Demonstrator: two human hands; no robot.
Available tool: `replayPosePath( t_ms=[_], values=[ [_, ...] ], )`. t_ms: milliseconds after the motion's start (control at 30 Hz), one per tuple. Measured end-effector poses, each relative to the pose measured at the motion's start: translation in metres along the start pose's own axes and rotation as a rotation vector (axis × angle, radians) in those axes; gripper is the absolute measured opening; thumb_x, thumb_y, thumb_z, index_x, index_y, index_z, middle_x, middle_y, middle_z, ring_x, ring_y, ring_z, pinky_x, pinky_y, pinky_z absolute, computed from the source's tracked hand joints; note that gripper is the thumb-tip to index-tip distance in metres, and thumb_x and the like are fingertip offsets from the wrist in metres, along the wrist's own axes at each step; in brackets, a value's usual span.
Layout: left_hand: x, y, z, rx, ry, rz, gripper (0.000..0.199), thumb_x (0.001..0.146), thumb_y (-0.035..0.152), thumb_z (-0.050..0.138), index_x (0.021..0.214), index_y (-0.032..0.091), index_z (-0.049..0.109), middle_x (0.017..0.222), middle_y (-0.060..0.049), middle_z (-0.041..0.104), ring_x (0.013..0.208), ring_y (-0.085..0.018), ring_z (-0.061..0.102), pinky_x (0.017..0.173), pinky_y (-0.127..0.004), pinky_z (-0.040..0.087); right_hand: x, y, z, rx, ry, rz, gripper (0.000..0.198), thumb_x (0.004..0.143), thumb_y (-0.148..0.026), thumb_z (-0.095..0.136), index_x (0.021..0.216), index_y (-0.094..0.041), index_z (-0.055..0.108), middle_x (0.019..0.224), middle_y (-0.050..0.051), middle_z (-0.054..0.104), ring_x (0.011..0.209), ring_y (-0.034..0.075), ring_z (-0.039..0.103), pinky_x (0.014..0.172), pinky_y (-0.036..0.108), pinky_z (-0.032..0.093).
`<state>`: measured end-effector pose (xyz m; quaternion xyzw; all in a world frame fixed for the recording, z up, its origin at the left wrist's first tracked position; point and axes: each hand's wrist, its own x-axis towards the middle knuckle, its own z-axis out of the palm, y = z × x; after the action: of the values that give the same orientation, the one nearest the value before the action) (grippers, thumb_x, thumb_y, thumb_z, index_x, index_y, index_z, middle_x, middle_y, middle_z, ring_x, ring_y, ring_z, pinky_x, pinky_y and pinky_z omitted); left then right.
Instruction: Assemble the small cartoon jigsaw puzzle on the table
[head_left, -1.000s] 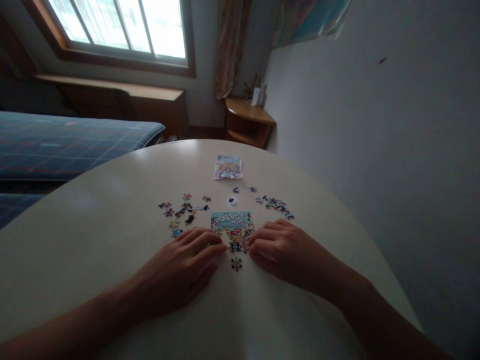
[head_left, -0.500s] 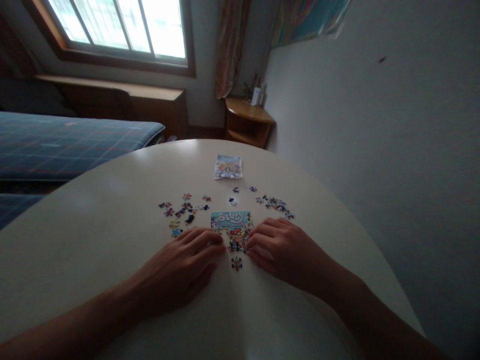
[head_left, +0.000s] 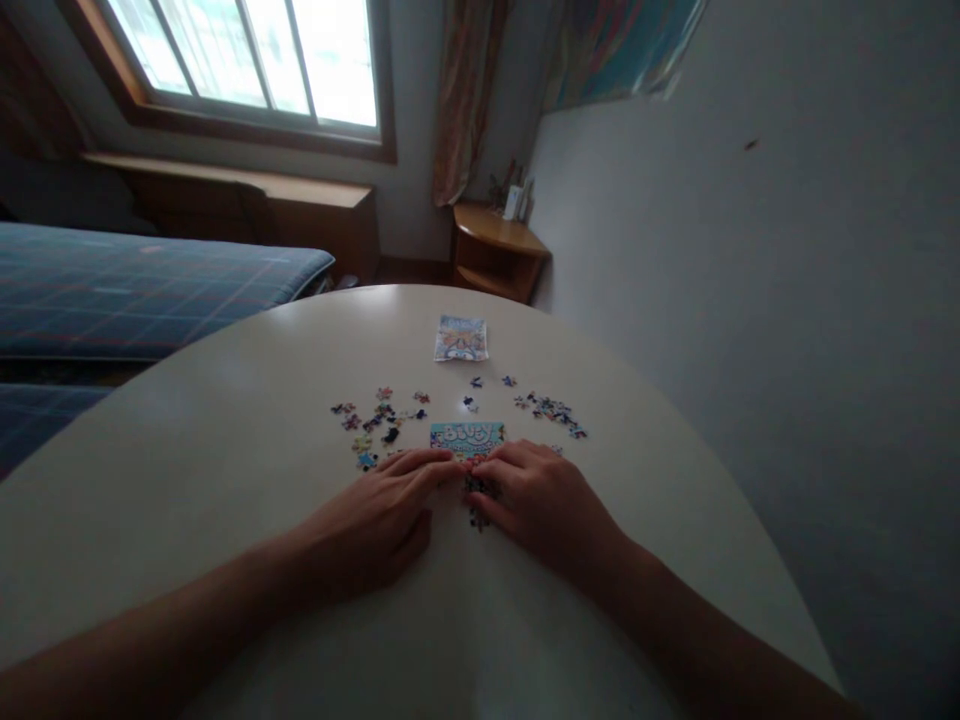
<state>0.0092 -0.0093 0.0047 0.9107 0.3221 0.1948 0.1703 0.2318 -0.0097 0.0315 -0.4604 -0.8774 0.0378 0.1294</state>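
Note:
A partly joined jigsaw puzzle (head_left: 469, 434) with a light-blue lettered top strip lies flat before me. My left hand (head_left: 386, 515) rests on the table at its left side, fingers stretched, with fingertips touching the puzzle's lower middle. From the right, my right hand (head_left: 540, 500) curls its thumb and fingers around small puzzle pieces (head_left: 480, 486) below the strip. Both hands' fingertips nearly meet and cover much of the joined part. One puzzle piece (head_left: 478, 520) shows just below the right thumb.
Loose pieces (head_left: 384, 411) lie scattered left of the puzzle, and another cluster (head_left: 553, 410) lies to its right. A small picture packet (head_left: 461, 339) lies farther back on the round white table (head_left: 315, 345). Beyond are a plaid mattress (head_left: 165, 295) and a corner shelf (head_left: 501, 235).
My right hand has shifted left, and its fingertips now sit over the middle pieces. My left fingertips have moved slightly right and farther forward. The camera view has shifted a little.

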Motion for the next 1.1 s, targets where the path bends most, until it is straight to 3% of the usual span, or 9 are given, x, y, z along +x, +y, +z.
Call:
replayPosePath(
  t_ms=[267,600,867,1100],
  values=[
    [0.002,-0.002,0.002,0.010,0.012,0.033,0.065,0.076,-0.001,0.042,0.137,0.019,0.038,0.134,-0.010,0.056,0.132,-0.021,0.045,0.111,-0.045,0.041,0.002,-0.016,0.000,-0.241,0.030,-0.079,0.015,0.091,-0.023,0.058,0.085,-0.018,0.070,0.080,0.004,0.071,0.075,0.019,0.062,0.068,0.033,0.038],
    [0.002,-0.005,0.004,0.002,0.018,0.046,0.065,0.075,-0.001,0.043,0.136,0.019,0.040,0.134,-0.009,0.057,0.133,-0.021,0.044,0.112,-0.044,0.040,0.004,-0.013,0.004,-0.318,0.111,-0.157,0.022,0.091,-0.017,0.053,0.072,-0.017,0.063,0.066,0.003,0.068,0.059,0.015,0.058,0.060,0.031,0.032],
    [0.002,-0.004,0.005,0.031,0.014,0.026,0.060,0.079,0.001,0.043,0.137,0.019,0.041,0.136,-0.010,0.055,0.134,-0.021,0.044,0.112,-0.044,0.041,-0.005,-0.015,0.004,-0.284,0.073,-0.079,0.011,0.088,-0.013,0.055,0.084,-0.017,0.064,0.078,0.003,0.069,0.061,0.015,0.062,0.051,0.028,0.031],
    [0.001,-0.004,0.004,0.014,0.012,0.015,0.065,0.079,0.002,0.045,0.140,0.020,0.038,0.138,-0.010,0.054,0.134,-0.022,0.043,0.112,-0.044,0.040,-0.008,-0.014,-0.002,-0.242,0.187,-0.012,0.010,0.087,-0.015,0.057,0.086,-0.018,0.067,0.081,0.003,0.072,0.061,0.014,0.064,0.051,0.025,0.034]
  ],
)
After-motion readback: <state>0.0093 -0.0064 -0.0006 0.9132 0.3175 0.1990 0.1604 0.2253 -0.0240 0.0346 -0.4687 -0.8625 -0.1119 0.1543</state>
